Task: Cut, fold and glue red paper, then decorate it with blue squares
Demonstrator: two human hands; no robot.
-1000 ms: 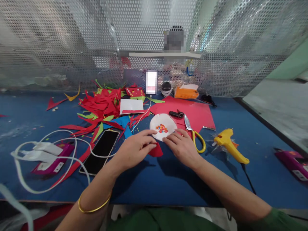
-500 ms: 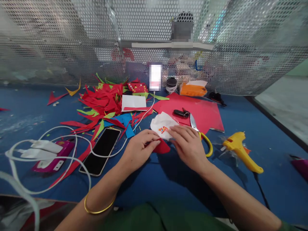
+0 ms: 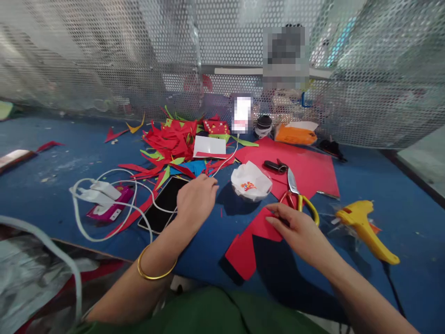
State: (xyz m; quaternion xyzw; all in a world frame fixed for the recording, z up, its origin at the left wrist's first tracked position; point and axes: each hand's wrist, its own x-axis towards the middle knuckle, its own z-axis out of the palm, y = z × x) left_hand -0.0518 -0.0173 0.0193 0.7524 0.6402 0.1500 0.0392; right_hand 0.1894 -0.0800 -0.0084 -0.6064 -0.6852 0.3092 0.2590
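Between the thumb and fingers of my right hand (image 3: 290, 225) is the upper corner of a folded red paper piece (image 3: 245, 248), which slants down to the left above the blue table. My left hand (image 3: 198, 199) hovers near the dark phone (image 3: 162, 206), its fingers curled together; whether anything is inside them is hidden. A white paper-lined bowl (image 3: 251, 181) with a small coloured print inside stands beyond and between the hands. Scissors (image 3: 293, 182) with red and yellow handles lie just past my right hand, partly on a large red sheet (image 3: 316, 169).
Red, green and blue scraps (image 3: 174, 141) are piled at the back left. White cables loop over a purple power bank (image 3: 114, 211) at left. A yellow glue gun (image 3: 363, 227) lies right. A lit phone (image 3: 242, 113) leans on the mesh; a person is behind it.
My left hand has let go of the red paper and moved left. My right hand now holds the paper, unfolded wider and nearer me. The view has shifted left.
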